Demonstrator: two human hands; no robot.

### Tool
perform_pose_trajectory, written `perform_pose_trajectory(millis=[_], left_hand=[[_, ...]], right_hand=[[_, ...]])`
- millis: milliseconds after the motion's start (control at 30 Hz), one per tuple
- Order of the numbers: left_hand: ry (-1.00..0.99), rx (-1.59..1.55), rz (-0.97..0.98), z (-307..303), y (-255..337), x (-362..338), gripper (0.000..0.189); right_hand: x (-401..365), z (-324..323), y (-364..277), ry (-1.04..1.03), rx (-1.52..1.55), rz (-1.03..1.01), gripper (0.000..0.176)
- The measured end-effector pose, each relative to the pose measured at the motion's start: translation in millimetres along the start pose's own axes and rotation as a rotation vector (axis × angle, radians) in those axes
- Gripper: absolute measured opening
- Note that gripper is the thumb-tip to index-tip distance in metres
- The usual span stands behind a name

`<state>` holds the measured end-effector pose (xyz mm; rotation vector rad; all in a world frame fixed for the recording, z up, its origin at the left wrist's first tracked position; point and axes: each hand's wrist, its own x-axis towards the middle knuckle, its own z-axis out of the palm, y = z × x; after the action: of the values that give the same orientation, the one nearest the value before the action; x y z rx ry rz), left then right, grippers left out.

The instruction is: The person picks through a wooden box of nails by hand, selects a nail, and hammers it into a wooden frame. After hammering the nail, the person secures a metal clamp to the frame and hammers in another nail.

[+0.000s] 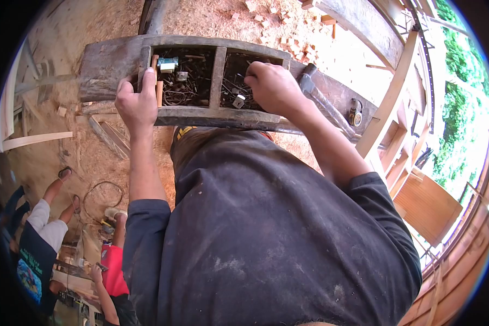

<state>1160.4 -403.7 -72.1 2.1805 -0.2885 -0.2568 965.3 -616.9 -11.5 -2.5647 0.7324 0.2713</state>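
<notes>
A wooden box (217,80) with two compartments rests on a dark plank in front of me, holding nails and small metal parts. My left hand (138,103) is closed on the box's left end, thumb over the rim. My right hand (274,87) is inside the right compartment, fingers pinched together; what they hold, if anything, is hidden. A small pale metal piece (238,101) lies just left of that hand. In the left compartment are a teal and white object (168,65) and a wooden handle (159,93).
A hammer (326,103) and a tape measure (355,112) lie on the plank (339,89) at right. Wood offcuts (296,46) and shavings cover the ground beyond. Other people (43,223) are at the lower left. Long boards (391,98) stand at right.
</notes>
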Motion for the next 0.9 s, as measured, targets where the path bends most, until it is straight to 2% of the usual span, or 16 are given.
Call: perform_pose_trajectory(millis=[33, 100, 133, 267, 367, 433, 467, 600, 667, 700, 767, 900], left_hand=[[0.002, -0.007, 0.013, 0.0, -0.4, -0.7, 0.045], [0.018, -0.01, 0.021, 0.9, -1.6, -1.4, 0.045], [0.034, -0.01, 0.031, 2.2, -1.8, -1.1, 0.044], [0.016, -0.017, 0.024, 2.6, -6.3, 0.0, 0.044], [0.032, -0.01, 0.054, 3.5, -8.3, 1.1, 0.044], [0.007, 0.013, 0.017, 2.7, -7.2, 0.9, 0.045], [0.005, 0.014, 0.019, 2.6, -6.5, 0.8, 0.045], [0.0, 0.012, 0.027, 1.9, -5.5, 0.7, 0.046], [-0.004, 0.023, 0.032, 2.0, -4.3, 0.4, 0.046], [0.021, 0.013, 0.048, 2.4, -2.7, -0.7, 0.044], [0.047, 0.0, 0.066, 3.3, -0.5, -1.0, 0.041], [0.051, -0.01, 0.075, 4.6, -3.7, 0.0, 0.041]], right_hand=[[-1.4, -6.7, 0.1, -0.003, -0.004, -0.003, 0.023], [-4.5, -20.0, 1.6, -0.178, 0.333, 0.151, 0.029], [-6.8, -22.3, 4.0, -0.217, 0.389, 0.201, 0.033], [-13.2, -17.8, 10.3, -0.188, 0.449, 0.206, 0.033], [-13.9, -14.9, 7.6, -0.142, 0.403, 0.203, 0.037], [-15.6, -17.3, -4.2, -0.179, 0.153, 0.182, 0.041], [-17.8, -12.6, -5.1, -0.087, 0.082, 0.164, 0.04], [-18.0, -11.7, -13.9, -0.03, -0.029, 0.219, 0.031], [-24.0, -16.3, -17.7, -0.256, -0.185, 0.174, 0.035], [-26.7, -16.9, -16.8, -0.255, -0.183, 0.177, 0.035], [-29.5, -19.3, -14.8, -0.323, -0.206, 0.061, 0.049], [-13.1, -21.1, -23.3, -0.225, -0.156, 0.202, 0.053]])
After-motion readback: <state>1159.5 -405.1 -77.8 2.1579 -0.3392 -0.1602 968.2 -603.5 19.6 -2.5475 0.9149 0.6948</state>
